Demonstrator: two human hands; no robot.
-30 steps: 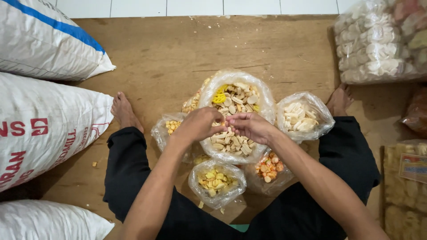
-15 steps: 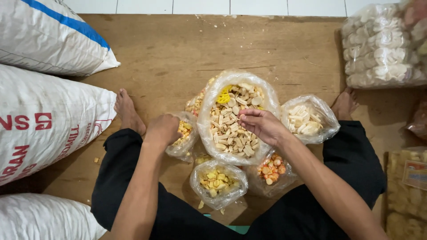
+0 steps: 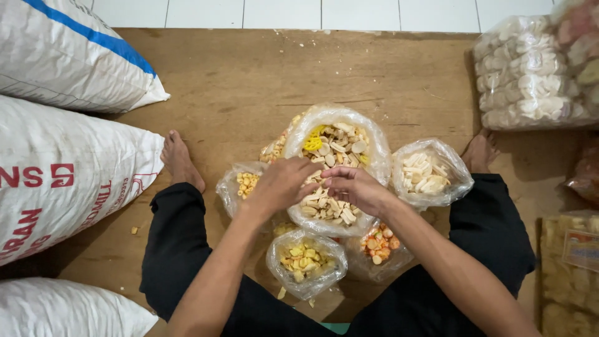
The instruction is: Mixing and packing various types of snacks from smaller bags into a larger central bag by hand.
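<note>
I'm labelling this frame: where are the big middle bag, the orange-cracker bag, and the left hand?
big middle bag (image 3: 374, 146), head view, bare plastic rim at right
orange-cracker bag (image 3: 380, 244), head view, on its orange crackers
left hand (image 3: 284, 183), head view, back of hand

A brown wooden floor (image 3: 237, 81) fills the room. White tiles (image 3: 281, 12) run along the far edge. Big white sacks (image 3: 62, 168) lie at one side.

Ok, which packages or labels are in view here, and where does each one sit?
Woven sacks: stacked left, white, red print, one blue stripe.
Big clear bag: centre, beige crackers, both hands over it.
Small clear bags: around it, yellow, white, orange snacks.
Packed cracker bags: top right, white.
Labelled pack: lower right, yellowish, red-edged label.
</note>
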